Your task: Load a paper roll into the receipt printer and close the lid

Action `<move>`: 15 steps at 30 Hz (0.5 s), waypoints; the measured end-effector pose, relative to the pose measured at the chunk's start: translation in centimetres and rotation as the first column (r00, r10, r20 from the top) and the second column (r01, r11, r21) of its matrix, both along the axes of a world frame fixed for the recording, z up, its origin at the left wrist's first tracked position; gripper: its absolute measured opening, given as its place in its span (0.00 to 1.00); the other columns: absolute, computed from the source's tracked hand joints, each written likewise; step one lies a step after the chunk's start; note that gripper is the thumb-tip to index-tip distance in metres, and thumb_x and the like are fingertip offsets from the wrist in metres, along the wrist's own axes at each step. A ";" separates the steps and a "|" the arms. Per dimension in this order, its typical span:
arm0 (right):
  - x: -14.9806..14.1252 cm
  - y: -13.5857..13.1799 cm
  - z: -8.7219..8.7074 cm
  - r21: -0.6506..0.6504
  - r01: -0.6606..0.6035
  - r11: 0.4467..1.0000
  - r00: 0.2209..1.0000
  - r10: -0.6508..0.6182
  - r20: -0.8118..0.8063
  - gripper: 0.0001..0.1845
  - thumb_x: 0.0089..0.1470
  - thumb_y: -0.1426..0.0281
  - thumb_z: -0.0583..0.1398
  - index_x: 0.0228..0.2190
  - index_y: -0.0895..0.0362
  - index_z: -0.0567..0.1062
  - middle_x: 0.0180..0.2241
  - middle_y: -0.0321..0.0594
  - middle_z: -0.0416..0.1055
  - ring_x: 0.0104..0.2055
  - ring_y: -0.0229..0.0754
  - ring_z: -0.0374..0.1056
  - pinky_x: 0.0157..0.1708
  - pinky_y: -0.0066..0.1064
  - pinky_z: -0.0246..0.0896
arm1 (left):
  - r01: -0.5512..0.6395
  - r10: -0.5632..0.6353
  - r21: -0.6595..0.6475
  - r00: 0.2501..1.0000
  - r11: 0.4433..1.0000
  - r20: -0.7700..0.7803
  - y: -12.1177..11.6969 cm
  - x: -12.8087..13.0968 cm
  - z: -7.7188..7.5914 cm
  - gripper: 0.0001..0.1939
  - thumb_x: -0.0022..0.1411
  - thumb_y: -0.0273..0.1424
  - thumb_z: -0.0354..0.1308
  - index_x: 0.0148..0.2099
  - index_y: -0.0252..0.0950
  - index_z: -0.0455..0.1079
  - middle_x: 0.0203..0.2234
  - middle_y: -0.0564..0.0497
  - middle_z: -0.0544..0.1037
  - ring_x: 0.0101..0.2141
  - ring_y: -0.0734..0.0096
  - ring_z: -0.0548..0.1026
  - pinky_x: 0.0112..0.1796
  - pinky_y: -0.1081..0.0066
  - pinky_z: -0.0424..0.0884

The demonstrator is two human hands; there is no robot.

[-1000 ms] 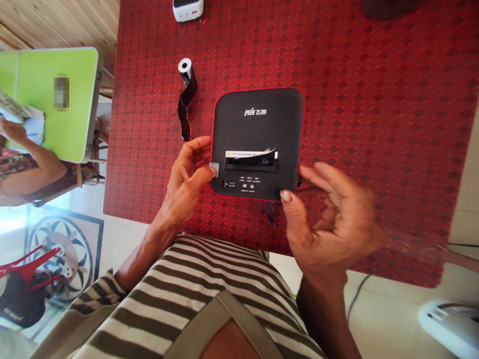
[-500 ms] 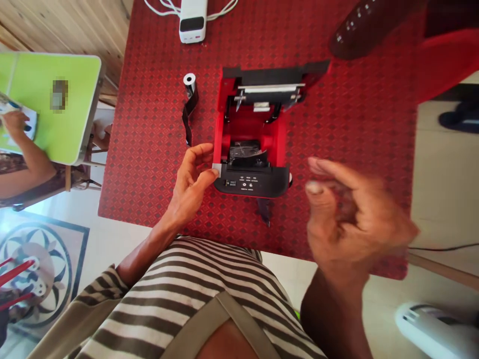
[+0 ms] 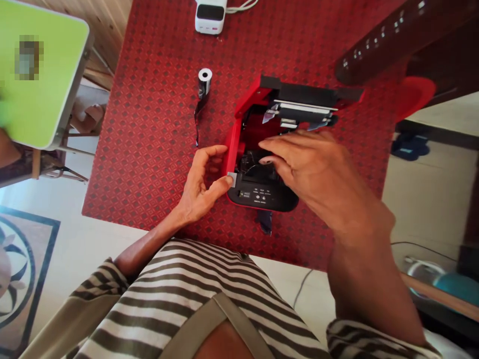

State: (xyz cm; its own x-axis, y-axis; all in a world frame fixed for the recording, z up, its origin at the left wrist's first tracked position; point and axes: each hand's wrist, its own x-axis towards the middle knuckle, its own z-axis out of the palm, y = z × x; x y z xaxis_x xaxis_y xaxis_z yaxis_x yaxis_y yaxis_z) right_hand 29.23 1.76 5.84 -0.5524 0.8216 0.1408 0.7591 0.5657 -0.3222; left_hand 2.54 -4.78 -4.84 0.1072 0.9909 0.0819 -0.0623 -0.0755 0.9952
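A red and black label printer sits on the table with its lid raised and its inside exposed. My left hand grips its front left corner, thumb on the grey corner piece and fingers along the red side wall. Over the open compartment hovers my right hand, thumb and fingertips slightly apart, with nothing visible between them. Below those fingertips, crumpled dark film lies in the compartment, partly hidden by the hand. A dark strip pokes out under the printer's front edge.
On the red patterned table, a small white roll with a dark ribbon tail stands left of the printer. A white power bank with cables lies at the back. A dark brown cylindrical object is at back right. Another person's green table stands left.
My right hand has moved left from beside the printer to above its open compartment. My left hand keeps its hold on the corner. The view has shifted, and the printer appears slightly turned.
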 end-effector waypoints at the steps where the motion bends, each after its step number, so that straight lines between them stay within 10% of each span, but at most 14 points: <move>1: -0.1 0.3 0.0 -0.009 -0.012 1.000 0.999 0.012 0.041 0.12 0.78 0.72 0.65 0.49 0.47 0.90 0.47 0.46 0.93 0.52 0.63 0.90 0.57 0.58 0.85 | 0.003 -0.004 0.004 1.000 1.000 0.006 0.0 0.0 0.0 0.36 0.80 0.61 0.74 0.78 0.49 0.77 0.69 0.41 0.85 0.66 0.45 0.85 0.66 0.46 0.86; 15: -1.5 1.3 -1.6 -0.074 -0.009 0.997 0.995 0.017 0.097 0.09 0.73 0.72 0.67 0.48 0.48 0.87 0.46 0.46 0.89 0.52 0.62 0.86 0.57 0.54 0.81 | 0.011 -0.011 -0.011 1.000 1.000 0.002 -0.1 0.1 0.8 0.36 0.81 0.62 0.74 0.77 0.49 0.77 0.68 0.40 0.84 0.65 0.44 0.85 0.65 0.44 0.85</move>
State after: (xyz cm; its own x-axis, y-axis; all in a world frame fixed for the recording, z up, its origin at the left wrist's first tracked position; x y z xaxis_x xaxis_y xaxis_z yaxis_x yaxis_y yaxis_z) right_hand 27.71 3.03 4.26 -0.5714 0.8203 0.0253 0.7817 0.5533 -0.2879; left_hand 2.68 -4.86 -4.01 0.1176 0.9905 0.0708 -0.0650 -0.0635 0.9959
